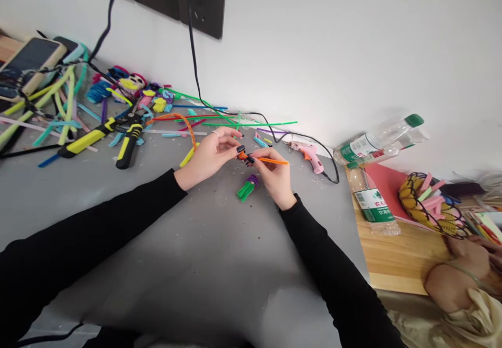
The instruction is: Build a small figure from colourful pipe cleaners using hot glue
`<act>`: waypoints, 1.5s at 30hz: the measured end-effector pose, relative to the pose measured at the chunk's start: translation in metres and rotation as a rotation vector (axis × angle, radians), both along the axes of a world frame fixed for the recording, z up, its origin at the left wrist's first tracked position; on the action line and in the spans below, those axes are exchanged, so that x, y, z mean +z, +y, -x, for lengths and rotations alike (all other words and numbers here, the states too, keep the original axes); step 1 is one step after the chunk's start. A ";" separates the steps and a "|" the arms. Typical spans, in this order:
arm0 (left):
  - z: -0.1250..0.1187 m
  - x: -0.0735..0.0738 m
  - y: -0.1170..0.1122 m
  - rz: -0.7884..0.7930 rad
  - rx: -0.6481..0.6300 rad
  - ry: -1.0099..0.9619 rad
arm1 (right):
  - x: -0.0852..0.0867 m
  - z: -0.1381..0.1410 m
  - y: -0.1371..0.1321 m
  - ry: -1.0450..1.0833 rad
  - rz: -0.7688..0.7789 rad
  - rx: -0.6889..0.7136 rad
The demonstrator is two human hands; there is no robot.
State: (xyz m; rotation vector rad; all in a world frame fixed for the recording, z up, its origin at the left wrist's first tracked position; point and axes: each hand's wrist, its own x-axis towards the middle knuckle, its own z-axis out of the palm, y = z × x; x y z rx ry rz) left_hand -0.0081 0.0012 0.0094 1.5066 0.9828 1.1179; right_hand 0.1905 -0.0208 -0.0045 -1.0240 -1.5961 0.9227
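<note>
My left hand (209, 154) and my right hand (274, 175) meet over the grey table (196, 254). Both pinch an orange pipe cleaner (266, 159) whose free end points right. The left fingertips hold its curled end, and the right fingers close around its straight part. A small green and purple pipe-cleaner piece (248, 186) lies on the table just below my hands. Both arms wear black sleeves.
Yellow-handled pliers (127, 141) and a heap of coloured pipe cleaners (117, 97) lie at the far left. A pink glue gun (309, 154) with its black cable rests to the right. Water bottles (372, 201) and a wire basket (431, 201) stand on a wooden desk, where another person's hands (463, 269) show.
</note>
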 end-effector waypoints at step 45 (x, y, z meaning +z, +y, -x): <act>-0.005 -0.003 -0.013 -0.421 -0.006 0.304 | -0.002 0.007 0.001 0.190 0.095 -0.036</act>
